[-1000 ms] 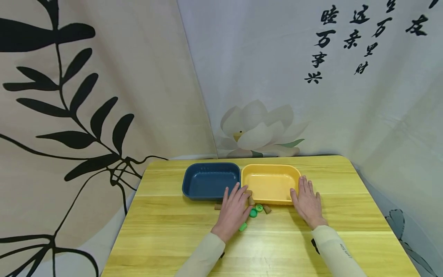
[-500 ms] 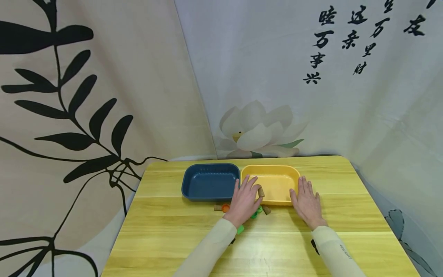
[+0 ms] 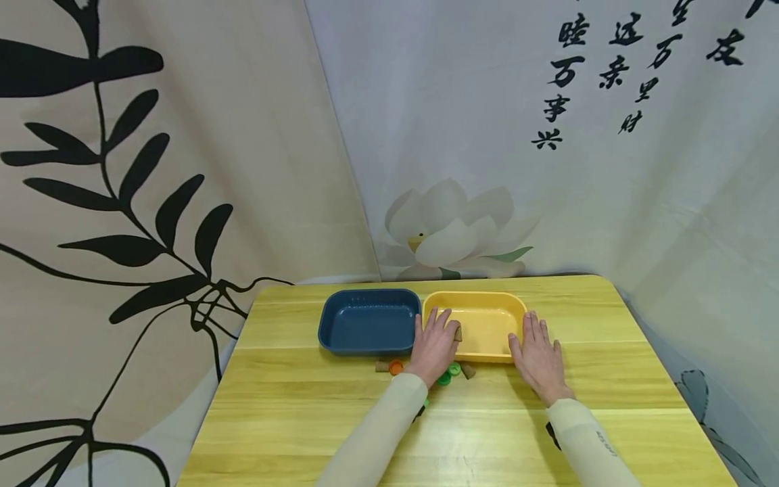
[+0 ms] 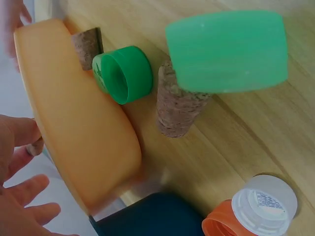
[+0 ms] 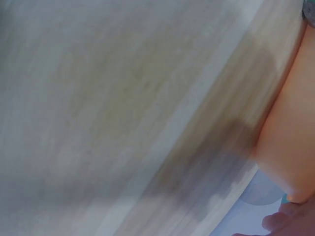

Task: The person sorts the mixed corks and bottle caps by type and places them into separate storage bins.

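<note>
My left hand (image 3: 433,348) is over the near left corner of the yellow tray (image 3: 520,304), pinching a cork (image 4: 35,146) between thumb and index finger, the other fingers spread. In the head view that cork shows only partly beside the fingers. My right hand (image 3: 540,362) lies with straight fingers against the tray's right rim. Along the tray's near side are another cork (image 3: 467,370) and green bottle caps (image 3: 454,368). Close to the left wrist camera are a pale green cap (image 4: 226,51) and a tapered cork (image 4: 177,103).
A dark blue tray (image 3: 325,325) stands directly left of the yellow one. In front of it lie an orange cap (image 3: 395,367) and a cork (image 3: 382,366); the left wrist view adds a white cap (image 4: 266,206) beside the orange one. A printed curtain hangs behind the wooden table (image 3: 487,433).
My left hand has moved right from the gap between the trays to over the yellow tray, carrying the cork. The orange cap has come into sight. My right hand has stayed put.
</note>
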Available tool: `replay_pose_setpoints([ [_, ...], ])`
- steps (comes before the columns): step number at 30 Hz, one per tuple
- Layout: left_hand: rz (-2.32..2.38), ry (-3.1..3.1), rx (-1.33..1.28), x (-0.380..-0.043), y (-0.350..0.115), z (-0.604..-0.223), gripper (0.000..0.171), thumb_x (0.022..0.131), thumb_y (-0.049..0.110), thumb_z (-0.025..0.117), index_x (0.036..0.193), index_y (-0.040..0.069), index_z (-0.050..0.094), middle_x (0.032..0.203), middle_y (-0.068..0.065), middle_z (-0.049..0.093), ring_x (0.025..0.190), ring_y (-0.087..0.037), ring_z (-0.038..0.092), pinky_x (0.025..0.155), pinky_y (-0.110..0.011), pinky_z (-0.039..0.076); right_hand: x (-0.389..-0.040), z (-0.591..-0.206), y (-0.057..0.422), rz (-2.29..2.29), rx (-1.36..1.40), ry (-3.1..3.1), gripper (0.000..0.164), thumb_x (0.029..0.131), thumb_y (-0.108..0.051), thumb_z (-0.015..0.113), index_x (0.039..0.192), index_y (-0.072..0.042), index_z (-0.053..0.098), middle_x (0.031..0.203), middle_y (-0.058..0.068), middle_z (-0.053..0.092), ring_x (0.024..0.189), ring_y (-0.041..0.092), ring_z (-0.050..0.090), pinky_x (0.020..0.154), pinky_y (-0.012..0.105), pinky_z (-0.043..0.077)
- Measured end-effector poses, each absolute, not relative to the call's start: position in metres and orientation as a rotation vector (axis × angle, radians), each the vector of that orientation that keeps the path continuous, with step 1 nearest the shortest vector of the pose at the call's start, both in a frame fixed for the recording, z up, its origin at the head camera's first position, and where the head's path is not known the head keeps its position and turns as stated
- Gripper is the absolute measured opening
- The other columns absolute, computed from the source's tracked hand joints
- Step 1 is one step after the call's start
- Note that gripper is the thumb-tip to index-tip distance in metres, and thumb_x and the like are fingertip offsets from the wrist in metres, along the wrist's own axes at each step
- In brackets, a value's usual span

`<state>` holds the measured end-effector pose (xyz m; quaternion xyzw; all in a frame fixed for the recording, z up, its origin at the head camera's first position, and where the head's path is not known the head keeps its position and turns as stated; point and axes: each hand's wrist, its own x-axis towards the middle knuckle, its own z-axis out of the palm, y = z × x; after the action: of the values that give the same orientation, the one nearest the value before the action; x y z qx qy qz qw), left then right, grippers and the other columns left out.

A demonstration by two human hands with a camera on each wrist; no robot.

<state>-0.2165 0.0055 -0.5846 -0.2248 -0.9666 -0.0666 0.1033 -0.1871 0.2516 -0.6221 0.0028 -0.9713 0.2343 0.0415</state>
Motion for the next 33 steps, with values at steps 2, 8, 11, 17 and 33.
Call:
replay_pose_setpoints([
  [2, -0.17, -2.872, -0.657, -0.218, 0.006, -0.585, 0.03, 0.094, 0.03, 0.079, 0.122, 0.025, 0.071, 0.152, -0.003, 0.053, 0.148, -0.033, 0.041, 0.112, -0.067, 0.035, -0.187, -0.623, 0.252, 0.715, 0.006, -2.967, 0.075, 0.112, -0.047, 0.025, 0.162, 0.007, 0.012, 0.169, 0.027, 0.01, 0.153, 0.051, 0.014, 0.111, 0.08, 0.015],
  [8, -0.146, -2.886, -0.643, -0.222, 0.007, -0.588, 0.041, 0.095, 0.028, 0.078, 0.134, 0.026, 0.067, 0.152, -0.003, 0.053, 0.147, -0.033, 0.041, 0.112, -0.068, 0.035, -0.188, -0.626, 0.251, 0.714, 0.016, -2.958, 0.074, 0.112, -0.045, 0.028, 0.162, 0.008, 0.013, 0.169, 0.027, 0.011, 0.152, 0.052, 0.016, 0.11, 0.08, 0.016],
  [11, -0.17, -2.875, -0.624, -0.223, 0.005, -0.59, 0.049, 0.097, 0.029, 0.075, 0.145, 0.026, 0.06, 0.155, -0.004, 0.051, 0.148, -0.033, 0.041, 0.112, -0.068, 0.035, -0.188, -0.627, 0.251, 0.713, 0.019, -2.954, 0.073, 0.112, -0.043, 0.031, 0.162, 0.008, 0.014, 0.169, 0.027, 0.012, 0.152, 0.052, 0.017, 0.11, 0.08, 0.017],
  [17, -0.26, -2.815, -0.644, -0.218, -0.002, -0.595, 0.054, 0.102, 0.032, 0.066, 0.153, 0.02, 0.051, 0.159, -0.006, 0.045, 0.149, -0.034, 0.039, 0.111, -0.07, 0.035, -0.188, -0.627, 0.252, 0.707, 0.014, -2.95, 0.074, 0.112, -0.044, 0.029, 0.162, 0.008, 0.014, 0.169, 0.028, 0.013, 0.152, 0.052, 0.017, 0.11, 0.081, 0.017],
  [33, -0.421, -2.786, -0.77, -0.175, -0.04, -0.597, 0.08, 0.097, 0.055, 0.064, 0.162, 0.018, 0.036, 0.169, -0.01, 0.028, 0.154, -0.037, 0.027, 0.116, -0.068, 0.028, -0.187, -0.622, 0.253, 0.727, 0.018, -2.998, 0.075, 0.113, -0.046, 0.025, 0.162, 0.007, 0.008, 0.17, 0.027, 0.007, 0.153, 0.052, 0.01, 0.111, 0.08, 0.014],
])
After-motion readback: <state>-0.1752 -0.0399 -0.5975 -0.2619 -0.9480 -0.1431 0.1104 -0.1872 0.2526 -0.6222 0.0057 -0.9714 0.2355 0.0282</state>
